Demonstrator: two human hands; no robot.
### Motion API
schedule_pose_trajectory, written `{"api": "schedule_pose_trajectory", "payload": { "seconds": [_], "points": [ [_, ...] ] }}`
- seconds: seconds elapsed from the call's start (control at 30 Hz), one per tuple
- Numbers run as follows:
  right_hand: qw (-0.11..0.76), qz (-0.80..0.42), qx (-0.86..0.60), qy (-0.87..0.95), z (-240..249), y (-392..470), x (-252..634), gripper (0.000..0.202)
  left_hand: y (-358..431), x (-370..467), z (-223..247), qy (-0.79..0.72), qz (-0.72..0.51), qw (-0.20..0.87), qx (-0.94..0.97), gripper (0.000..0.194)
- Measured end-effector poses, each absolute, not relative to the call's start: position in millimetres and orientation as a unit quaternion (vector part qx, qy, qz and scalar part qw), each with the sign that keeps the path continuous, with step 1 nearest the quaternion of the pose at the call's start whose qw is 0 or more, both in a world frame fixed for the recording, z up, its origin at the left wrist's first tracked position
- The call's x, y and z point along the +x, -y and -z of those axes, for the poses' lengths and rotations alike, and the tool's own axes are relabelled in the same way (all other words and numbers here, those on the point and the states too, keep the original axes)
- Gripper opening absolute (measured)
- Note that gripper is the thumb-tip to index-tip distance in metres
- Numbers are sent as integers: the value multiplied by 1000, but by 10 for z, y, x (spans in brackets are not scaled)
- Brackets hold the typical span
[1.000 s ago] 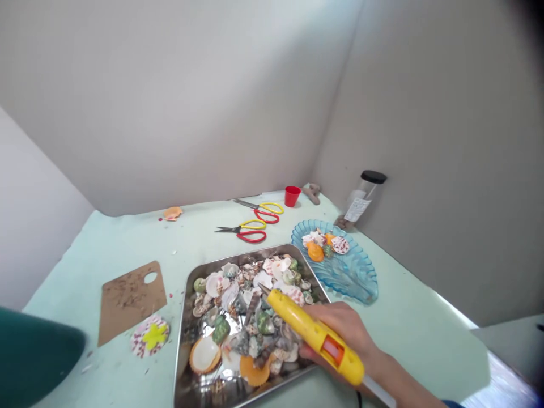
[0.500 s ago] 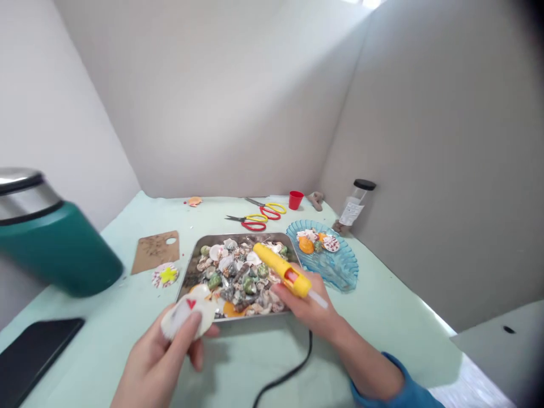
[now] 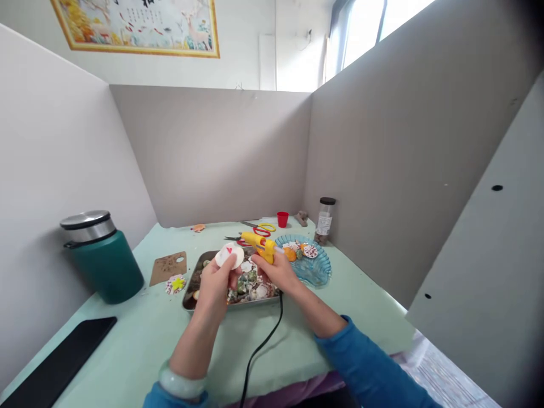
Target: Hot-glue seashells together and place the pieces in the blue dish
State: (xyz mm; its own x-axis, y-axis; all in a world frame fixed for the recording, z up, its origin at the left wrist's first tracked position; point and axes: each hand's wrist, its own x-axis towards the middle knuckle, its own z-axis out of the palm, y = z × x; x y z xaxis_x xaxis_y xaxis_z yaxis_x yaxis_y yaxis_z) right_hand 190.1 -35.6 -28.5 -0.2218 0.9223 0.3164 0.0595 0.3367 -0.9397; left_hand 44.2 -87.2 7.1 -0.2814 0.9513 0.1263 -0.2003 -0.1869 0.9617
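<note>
My left hand (image 3: 219,283) pinches a white seashell (image 3: 224,259) that bears a small red heart, held above the left part of the metal tray (image 3: 250,304). Closed around the grip of a yellow glue gun (image 3: 258,245) is my right hand (image 3: 276,271). The gun's front end points left toward the shell, apart from it. A clear glue stick (image 3: 279,250) pokes out of its back. Below both hands, shells (image 3: 249,286) of several kinds fill the tray. From the gun a black cord (image 3: 262,344) runs down toward me.
Left: a green flask (image 3: 108,263), a black phone-like slab (image 3: 63,357), a brown board (image 3: 168,267) and a shell with a yellow star (image 3: 175,284). Right: a blue shell-shaped plate (image 3: 317,275) with shells and a jar (image 3: 324,221). Scissors (image 3: 263,229) and a red cup (image 3: 283,219) stand behind.
Both hands have moved forward and closer together, lifting the shell and the glue gun over the tray. My view has tilted up, bringing the wall picture and window into sight.
</note>
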Motion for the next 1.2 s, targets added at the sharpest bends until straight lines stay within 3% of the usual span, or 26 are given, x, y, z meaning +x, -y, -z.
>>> {"api": "schedule_pose_trajectory", "payload": {
  "seconds": [0.17,0.5,1.2],
  "points": [
    [516,-473,-359,618,345,261,1859,27,568,448,17,-504,-623,422,424,31],
    [466,-533,-326,626,326,325,2002,26,261,92,281,-534,-629,369,428,34],
    [472,-490,-353,642,419,381,1983,30,219,64,400,-550,-603,344,464,36]
  ]
}}
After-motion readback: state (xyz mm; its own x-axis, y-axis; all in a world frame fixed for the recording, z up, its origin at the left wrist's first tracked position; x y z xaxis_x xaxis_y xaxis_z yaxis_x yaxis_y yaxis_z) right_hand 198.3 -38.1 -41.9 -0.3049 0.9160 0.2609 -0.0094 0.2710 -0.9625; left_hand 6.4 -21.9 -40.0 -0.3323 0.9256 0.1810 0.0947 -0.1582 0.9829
